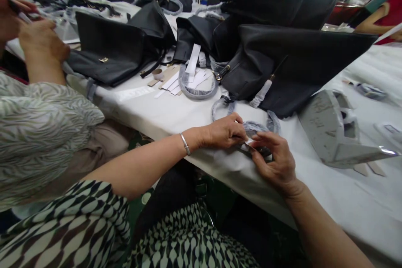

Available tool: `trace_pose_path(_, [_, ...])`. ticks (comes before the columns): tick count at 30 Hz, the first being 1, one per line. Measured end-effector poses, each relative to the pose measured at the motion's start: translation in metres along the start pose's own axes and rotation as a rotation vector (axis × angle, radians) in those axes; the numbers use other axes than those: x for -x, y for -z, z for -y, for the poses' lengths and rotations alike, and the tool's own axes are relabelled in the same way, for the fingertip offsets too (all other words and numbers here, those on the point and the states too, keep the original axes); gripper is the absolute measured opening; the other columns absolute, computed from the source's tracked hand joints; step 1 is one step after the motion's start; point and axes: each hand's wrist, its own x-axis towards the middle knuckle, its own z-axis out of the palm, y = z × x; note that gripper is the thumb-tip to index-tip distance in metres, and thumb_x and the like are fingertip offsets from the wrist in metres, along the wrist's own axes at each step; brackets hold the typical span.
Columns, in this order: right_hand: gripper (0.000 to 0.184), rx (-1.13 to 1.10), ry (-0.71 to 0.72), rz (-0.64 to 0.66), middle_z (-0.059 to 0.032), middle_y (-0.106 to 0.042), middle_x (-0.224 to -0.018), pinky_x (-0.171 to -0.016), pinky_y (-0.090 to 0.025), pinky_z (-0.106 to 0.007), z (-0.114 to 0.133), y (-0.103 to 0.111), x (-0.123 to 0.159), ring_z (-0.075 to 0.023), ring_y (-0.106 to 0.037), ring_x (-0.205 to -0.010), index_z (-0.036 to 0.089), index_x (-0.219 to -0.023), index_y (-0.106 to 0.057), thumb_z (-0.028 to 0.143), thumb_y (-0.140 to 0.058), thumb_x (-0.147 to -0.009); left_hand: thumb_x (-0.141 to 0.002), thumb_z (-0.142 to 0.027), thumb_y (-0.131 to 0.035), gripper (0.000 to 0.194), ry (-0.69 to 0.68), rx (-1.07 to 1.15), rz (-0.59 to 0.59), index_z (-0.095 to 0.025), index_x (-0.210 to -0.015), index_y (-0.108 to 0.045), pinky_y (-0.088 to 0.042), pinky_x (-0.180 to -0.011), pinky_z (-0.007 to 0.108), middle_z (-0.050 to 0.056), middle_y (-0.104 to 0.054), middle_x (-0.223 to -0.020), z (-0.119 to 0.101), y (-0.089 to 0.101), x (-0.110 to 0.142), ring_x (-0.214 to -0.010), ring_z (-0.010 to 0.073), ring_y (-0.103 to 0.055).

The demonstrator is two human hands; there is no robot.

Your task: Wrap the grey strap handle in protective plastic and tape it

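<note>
Head view: my left grip (224,132) and right grip (278,161) pinch nearly closed on a small thin piece (248,146), likely steadying it from both sides. Plastic-wrapped handle (256,126) just beside, at desk (147,113) edge, presumably for reach; black bag (301,58) behind.

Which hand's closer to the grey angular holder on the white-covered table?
Right. The right hand is left of the grey holder, with a gap between; the left hand is farther left, beyond it.
</note>
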Motion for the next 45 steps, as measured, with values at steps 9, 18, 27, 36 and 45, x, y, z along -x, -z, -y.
trace_pose_path(9, [0.035,-0.222,-0.175,0.049,-0.0097,-0.059,-0.118,-0.079,-0.056,-0.037,0.000,0.005,0.002,-0.0193,-0.067,-0.087,0.025,-0.122,-0.043,0.030,-0.057,-0.091,-0.090,-0.021,-0.054,0.021,0.094,-0.029,0.014,-0.021,-0.083,-0.074,-0.034,-0.107,0.034,0.003,-0.069,-0.084,-0.013,0.005,-0.003,-0.103,0.0200,-0.051])
trace_pose_path(18, [0.045,-0.089,-0.129,0.045,-0.0096,-0.059,-0.117,-0.079,-0.056,-0.037,-0.001,0.001,0.004,-0.0194,-0.068,-0.084,0.024,-0.124,-0.044,0.027,-0.065,-0.084,-0.079,-0.033,-0.073,0.016,0.106,0.057,-0.013,-0.022,-0.091,-0.072,-0.038,-0.101,0.034,0.004,-0.068,-0.091,-0.009,0.002,0.001,-0.114,0.0232,-0.043])
trace_pose_path(27, [0.012,-0.062,-0.135,-0.194,-0.0046,-0.068,-0.090,-0.082,-0.053,-0.038,0.022,0.007,-0.001,-0.0209,-0.066,-0.083,0.023,-0.099,-0.067,0.026,-0.063,-0.088,-0.086,-0.039,-0.065,0.020,-0.020,-0.076,-0.044,-0.022,-0.095,-0.069,-0.036,-0.102,0.036,0.005,-0.066,-0.091,0.001,-0.003,0.004,-0.114,0.0250,-0.044])
trace_pose_path(36, [0.026,-0.422,-0.789,-0.038,-0.0016,-0.065,-0.070,-0.041,-0.036,-0.019,0.066,-0.007,0.008,-0.0063,-0.047,-0.042,0.016,-0.090,-0.068,0.041,-0.069,-0.083,-0.079,-0.031,-0.072,0.019,0.013,-0.084,-0.054,-0.019,-0.093,-0.069,-0.041,-0.099,0.036,0.007,-0.061,-0.089,0.004,-0.006,0.001,-0.112,0.0259,-0.046])
trace_pose_path(45, [0.041,-0.609,-1.153,-0.129,-0.0014,-0.063,-0.065,-0.034,-0.022,-0.015,0.054,-0.011,-0.012,-0.0016,-0.036,-0.036,0.011,-0.082,-0.066,0.046,-0.079,-0.064,-0.074,-0.034,-0.075,0.025,0.164,-0.157,-0.194,-0.017,-0.092,-0.070,-0.046,-0.088,0.034,0.007,-0.053,-0.087,0.005,-0.012,-0.007,-0.097,0.0232,-0.051])
